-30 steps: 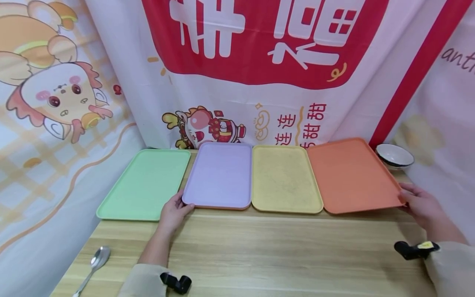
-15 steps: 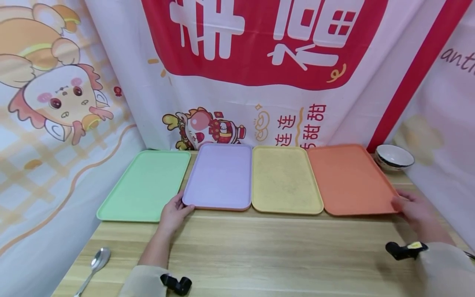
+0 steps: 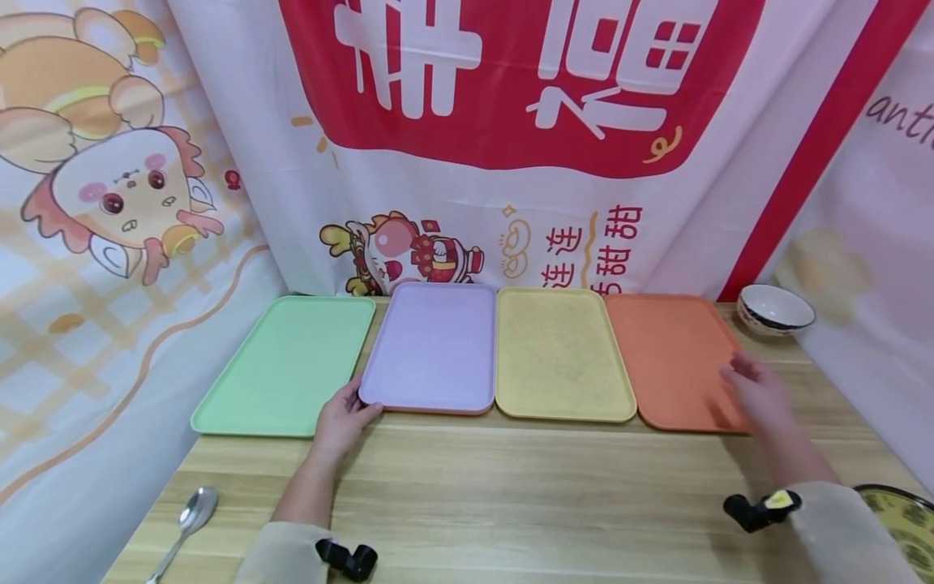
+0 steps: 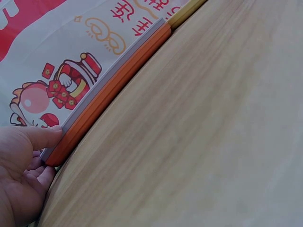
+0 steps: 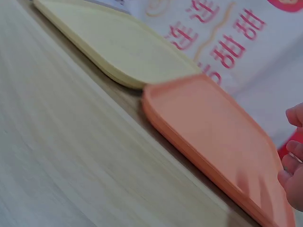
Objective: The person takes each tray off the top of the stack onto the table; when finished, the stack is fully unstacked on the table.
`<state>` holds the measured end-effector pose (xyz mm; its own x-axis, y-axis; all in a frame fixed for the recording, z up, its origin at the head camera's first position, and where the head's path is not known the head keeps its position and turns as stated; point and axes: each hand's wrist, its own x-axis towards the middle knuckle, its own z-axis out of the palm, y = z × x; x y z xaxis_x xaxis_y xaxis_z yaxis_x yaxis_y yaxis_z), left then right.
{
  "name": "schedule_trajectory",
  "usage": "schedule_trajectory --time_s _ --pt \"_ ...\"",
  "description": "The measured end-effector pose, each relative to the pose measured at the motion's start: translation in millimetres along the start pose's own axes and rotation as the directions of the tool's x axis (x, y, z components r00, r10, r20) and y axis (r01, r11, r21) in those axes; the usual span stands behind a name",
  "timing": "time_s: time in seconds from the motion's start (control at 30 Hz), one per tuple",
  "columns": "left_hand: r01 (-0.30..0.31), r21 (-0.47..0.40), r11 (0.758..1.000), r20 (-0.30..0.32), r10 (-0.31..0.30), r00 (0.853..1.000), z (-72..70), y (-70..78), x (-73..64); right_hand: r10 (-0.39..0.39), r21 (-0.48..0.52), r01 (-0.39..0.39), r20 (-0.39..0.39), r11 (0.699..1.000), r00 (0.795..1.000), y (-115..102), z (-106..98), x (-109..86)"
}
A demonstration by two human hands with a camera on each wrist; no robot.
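Note:
My left hand [image 3: 341,420] pinches the front-left corner of a purple tray [image 3: 432,345], thumb on its rim. In the left wrist view this tray lies on an orange tray [image 4: 111,94], and the fingertips sit low at the stacked corner. My right hand [image 3: 762,401], slightly blurred, hovers by the right edge of another orange tray [image 3: 679,365]. Its fingers are loosely bent with nothing between them, and in the right wrist view the hand [image 5: 296,161] is apart from the tray [image 5: 218,137]. Between the purple and orange trays lies a yellow tray [image 3: 562,353].
A green tray [image 3: 288,365] lies at the far left of the wooden table [image 3: 511,503]. Near the front left is a metal spoon [image 3: 191,519]. A white bowl [image 3: 777,310] stands at the back right, and a dark-rimmed yellow patterned dish [image 3: 905,523] shows at the right edge.
The right-hand orange tray has come down flat from a raised right side. My right hand has let go of it and moved left. My left hand has stayed put.

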<state>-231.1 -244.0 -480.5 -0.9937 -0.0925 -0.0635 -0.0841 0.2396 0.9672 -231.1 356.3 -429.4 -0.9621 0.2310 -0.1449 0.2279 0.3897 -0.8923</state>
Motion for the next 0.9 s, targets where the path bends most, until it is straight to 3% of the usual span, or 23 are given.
schedule_trajectory --time_s 0.13,0.33,0.6,0.9 --pt "0.0 0.0 1.0 -0.001 0.0 1.0 -0.2 -0.1 -0.7 -0.039 0.019 0.039 0.029 0.999 0.999 -12.8 28.2 -1.5" --pt "-0.009 -0.004 1.0 -0.001 0.009 1.0 -0.1 -1.6 -0.6 -0.05 0.126 0.038 0.097 0.991 0.994 -30.8 67.0 -5.9" --pt "-0.003 0.011 1.0 0.0 0.003 1.0 -0.6 -0.2 -1.9 -0.102 0.257 0.07 0.114 0.964 0.988 -47.8 118.1 -9.5" --pt "0.016 0.015 1.0 0.007 -0.016 1.0 -0.8 1.7 -0.8 -0.147 0.198 0.109 0.186 0.974 0.971 -64.0 160.8 -15.1"
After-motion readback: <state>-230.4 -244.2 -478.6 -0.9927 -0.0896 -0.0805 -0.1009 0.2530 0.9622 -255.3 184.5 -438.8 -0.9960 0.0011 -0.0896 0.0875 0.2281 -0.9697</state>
